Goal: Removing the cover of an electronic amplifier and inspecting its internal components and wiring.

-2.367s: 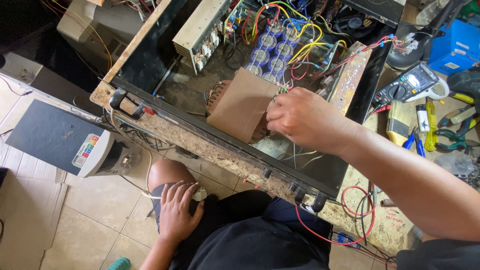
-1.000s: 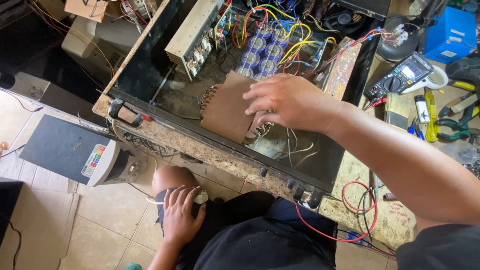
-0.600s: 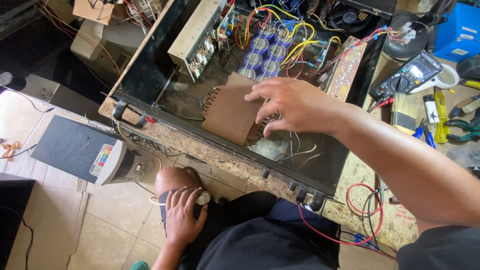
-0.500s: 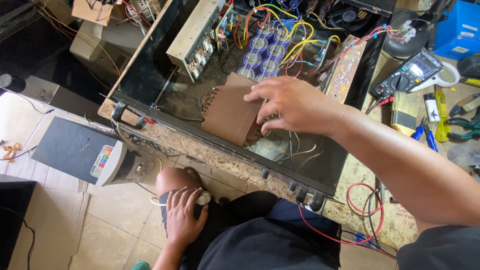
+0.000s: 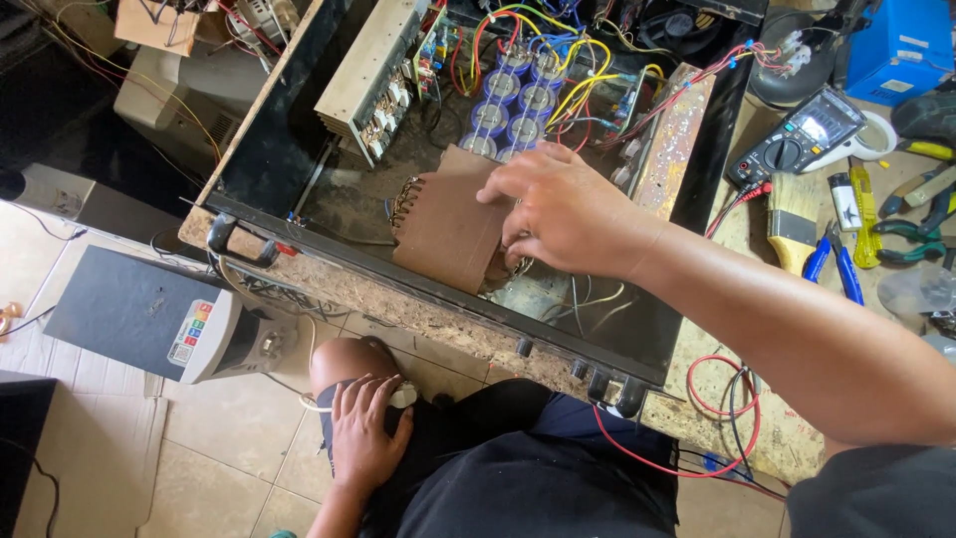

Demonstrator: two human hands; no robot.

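My right hand (image 5: 573, 214) rests on the brown transformer (image 5: 448, 229) inside the open chassis (image 5: 269, 149) on the table (image 5: 697, 399), grip loosely curled on its edge, wires next needing care; left hand (image 5: 363, 433) lies spread on my knee.

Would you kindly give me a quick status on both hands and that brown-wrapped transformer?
Right hand on brown-wrapped transformer inside open amplifier chassis. Left hand resting on knee. Loose wires beside transformer.

Right arm stretches forward, the right hand (image 5: 568, 214) palm down with fingers curled; the left hand (image 5: 365, 433) lies flat, fingers spread, on the person's thigh.
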